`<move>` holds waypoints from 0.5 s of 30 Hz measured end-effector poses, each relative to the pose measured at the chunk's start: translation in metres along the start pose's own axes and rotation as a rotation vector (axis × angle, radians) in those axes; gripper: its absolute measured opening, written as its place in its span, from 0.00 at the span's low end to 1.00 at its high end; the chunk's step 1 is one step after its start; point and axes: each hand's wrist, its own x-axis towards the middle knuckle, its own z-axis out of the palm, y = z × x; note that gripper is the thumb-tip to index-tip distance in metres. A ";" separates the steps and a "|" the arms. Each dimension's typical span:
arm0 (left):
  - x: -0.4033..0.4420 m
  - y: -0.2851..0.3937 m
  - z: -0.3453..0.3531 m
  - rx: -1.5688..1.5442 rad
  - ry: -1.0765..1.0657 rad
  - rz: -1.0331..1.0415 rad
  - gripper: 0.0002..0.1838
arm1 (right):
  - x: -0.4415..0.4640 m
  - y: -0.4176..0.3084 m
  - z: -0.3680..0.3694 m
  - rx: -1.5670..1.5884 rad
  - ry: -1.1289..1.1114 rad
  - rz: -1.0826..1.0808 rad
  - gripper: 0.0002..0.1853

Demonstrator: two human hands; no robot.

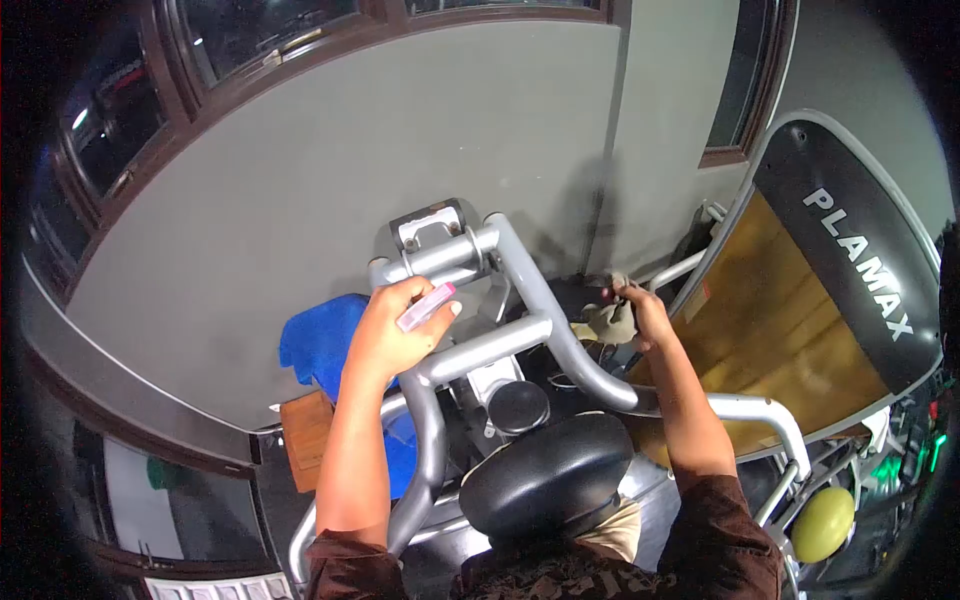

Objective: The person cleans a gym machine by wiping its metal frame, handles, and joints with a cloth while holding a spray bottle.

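Observation:
My left hand (395,335) is closed around a small translucent bottle (424,308) with a pink end, just above the silver tube frame (490,350) of an exercise machine. On the other side of that frame, my right hand (647,315) grips a crumpled greyish cloth (612,322); its fingers are partly hidden. A black padded seat (548,475) and a round black pad (518,407) lie below, between my arms. At the top of the frame is a bracket with a black-edged plate (428,226).
A blue cloth (325,340) hangs left of the frame, above a brown wooden piece (305,440). A large PLAMAX panel (790,290) stands at the right, with a yellow-green ball (822,525) below it. A grey wall (330,150) with windows rises behind the machine.

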 end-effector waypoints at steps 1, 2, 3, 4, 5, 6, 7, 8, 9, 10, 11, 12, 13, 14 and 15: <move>0.005 -0.001 0.004 -0.018 0.005 0.014 0.14 | 0.003 0.002 -0.001 0.003 -0.032 0.017 0.10; 0.010 -0.004 0.009 -0.037 0.010 0.027 0.14 | 0.002 0.003 -0.001 0.008 -0.013 -0.004 0.09; 0.014 -0.005 0.013 -0.055 0.015 0.039 0.14 | -0.002 0.000 0.006 0.014 0.007 -0.024 0.08; 0.017 -0.004 0.016 -0.046 -0.004 0.036 0.14 | 0.004 0.002 0.002 -0.006 0.001 -0.023 0.09; 0.020 -0.002 0.019 -0.036 -0.024 0.032 0.13 | 0.012 0.008 -0.005 -0.026 -0.004 -0.021 0.11; 0.022 -0.002 0.022 -0.026 -0.045 0.028 0.13 | 0.013 0.007 -0.002 -0.046 -0.008 -0.016 0.13; 0.024 -0.004 0.025 -0.030 -0.044 0.042 0.13 | 0.014 0.006 0.000 -0.131 0.015 -0.027 0.15; 0.027 -0.007 0.027 -0.035 -0.041 0.056 0.13 | 0.017 0.005 0.006 -0.218 0.037 -0.038 0.16; 0.029 -0.010 0.030 -0.040 -0.036 0.071 0.12 | 0.018 0.002 0.013 -0.305 0.058 -0.050 0.17; 0.031 -0.012 0.031 -0.042 -0.036 0.065 0.12 | 0.031 0.011 0.014 -0.274 0.011 -0.096 0.20; 0.032 -0.014 0.033 -0.044 -0.035 0.058 0.12 | 0.036 0.014 0.018 -0.425 0.009 -0.183 0.20; 0.032 -0.016 0.034 -0.045 -0.032 0.050 0.12 | 0.041 0.014 0.027 -0.576 0.004 -0.269 0.20; 0.033 -0.019 0.036 -0.064 -0.012 0.066 0.12 | 0.046 0.016 0.037 -0.727 -0.002 -0.357 0.20; 0.033 -0.021 0.037 -0.082 0.007 0.083 0.12 | 0.050 0.020 0.047 -0.819 -0.026 -0.509 0.19; 0.034 -0.023 0.039 -0.100 0.027 0.099 0.12 | 0.048 0.016 0.059 -0.938 -0.049 -0.502 0.18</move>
